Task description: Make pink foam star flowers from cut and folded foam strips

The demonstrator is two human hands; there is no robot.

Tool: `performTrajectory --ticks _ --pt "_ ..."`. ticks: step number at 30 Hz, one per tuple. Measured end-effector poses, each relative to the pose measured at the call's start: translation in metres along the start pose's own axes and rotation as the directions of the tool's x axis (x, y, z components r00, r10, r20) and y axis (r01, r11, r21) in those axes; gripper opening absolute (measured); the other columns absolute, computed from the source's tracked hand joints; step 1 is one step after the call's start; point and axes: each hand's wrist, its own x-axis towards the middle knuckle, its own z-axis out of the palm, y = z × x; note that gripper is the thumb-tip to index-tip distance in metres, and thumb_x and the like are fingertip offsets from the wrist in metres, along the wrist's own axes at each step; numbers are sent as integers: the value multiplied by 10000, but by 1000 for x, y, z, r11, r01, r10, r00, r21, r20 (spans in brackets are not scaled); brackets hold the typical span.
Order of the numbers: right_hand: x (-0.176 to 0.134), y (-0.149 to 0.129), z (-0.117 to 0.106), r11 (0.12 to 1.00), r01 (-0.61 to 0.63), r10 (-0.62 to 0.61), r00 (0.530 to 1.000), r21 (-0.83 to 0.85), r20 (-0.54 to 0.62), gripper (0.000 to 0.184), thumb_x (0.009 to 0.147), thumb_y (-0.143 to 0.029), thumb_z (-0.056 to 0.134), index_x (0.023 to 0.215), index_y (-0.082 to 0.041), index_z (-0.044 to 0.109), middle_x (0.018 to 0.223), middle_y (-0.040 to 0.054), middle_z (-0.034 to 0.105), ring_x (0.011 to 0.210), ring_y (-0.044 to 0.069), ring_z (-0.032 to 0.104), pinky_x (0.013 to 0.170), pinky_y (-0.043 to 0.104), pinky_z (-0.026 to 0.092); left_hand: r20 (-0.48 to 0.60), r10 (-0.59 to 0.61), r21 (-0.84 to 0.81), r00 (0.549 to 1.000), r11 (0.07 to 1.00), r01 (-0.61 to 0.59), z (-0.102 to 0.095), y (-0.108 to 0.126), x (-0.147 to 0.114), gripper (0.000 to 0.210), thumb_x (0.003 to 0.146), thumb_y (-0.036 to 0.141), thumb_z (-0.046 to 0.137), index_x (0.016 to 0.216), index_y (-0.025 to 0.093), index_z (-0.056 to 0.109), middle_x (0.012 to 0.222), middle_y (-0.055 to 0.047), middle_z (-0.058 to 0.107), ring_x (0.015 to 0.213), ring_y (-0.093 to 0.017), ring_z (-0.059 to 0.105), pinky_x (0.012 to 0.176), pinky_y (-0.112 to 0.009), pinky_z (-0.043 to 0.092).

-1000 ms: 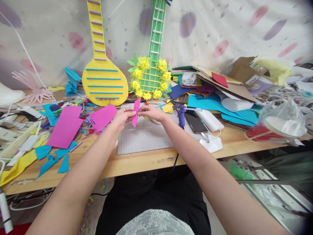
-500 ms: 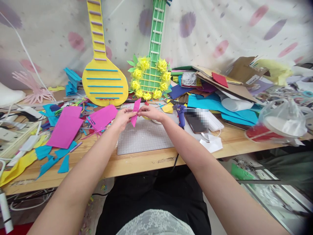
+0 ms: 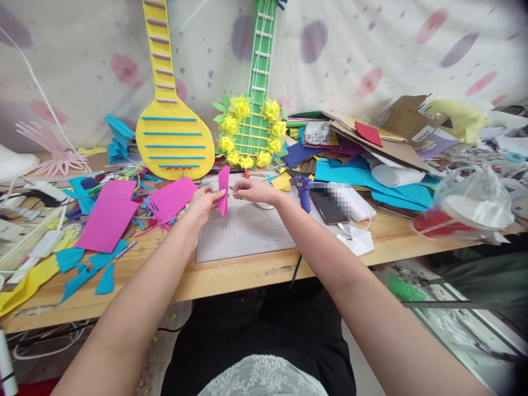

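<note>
A folded strip of magenta paper (image 3: 223, 191) stands nearly upright above the cutting mat, pinched in the fingers of my left hand (image 3: 203, 202). Just to the right of the strip is my right hand (image 3: 256, 192), its fingers curled and drawn together, with a small gap to the paper. Whatever those fingertips hold, if anything, is too small to make out. Under both hands lies the grey gridded cutting mat (image 3: 243, 234). More magenta sheets (image 3: 108, 217) lie to the left, near a fringed magenta piece (image 3: 172, 197).
Behind stand a yellow paper guitar (image 3: 175, 132) and a green one (image 3: 259, 93) ringed with yellow paper flowers. To the right are a purple glue gun (image 3: 304, 193), a phone (image 3: 329, 204), stacked blue sheets (image 3: 350, 175) and a bagged red bucket (image 3: 437, 223). Blue scraps (image 3: 106, 279) lie left.
My right hand has come away from the magenta strip, leaving a gap. The strip has turned more upright in my left hand. The whole view has shifted slightly.
</note>
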Motion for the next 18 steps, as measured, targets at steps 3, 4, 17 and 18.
performTrajectory --ticks 3,4,17,18 --pt "-3 -2 0 996 5 -10 998 91 61 116 751 -278 500 747 -167 530 732 -13 528 696 95 469 659 230 365 27 -12 -11 1000 1000 12 -1 1 -2 307 662 1 662 726 174 417 584 14 631 515 -97 607 494 -190 475" --pt "-3 -2 -1 994 -3 -5 997 110 77 123 751 -288 499 750 -169 530 729 -16 520 684 93 461 642 228 361 37 -17 -14 999 1000 18 -2 1 -2 287 671 -6 649 717 170 427 582 14 629 516 -94 605 496 -188 477" --pt "1 2 0 994 53 -61 995 100 76 155 757 -312 505 709 -169 540 661 -24 467 637 94 418 616 241 327 273 -160 -34 949 984 176 -12 2 -2 73 756 53 615 701 101 619 641 -26 635 560 -102 609 598 -229 506" --pt "1 3 0 992 76 -84 994 103 75 166 761 -322 507 707 -168 539 657 -26 460 634 93 411 616 241 323 281 -169 -34 945 982 186 -12 3 -2 75 765 58 609 708 103 626 647 -27 638 570 -103 612 606 -230 508"
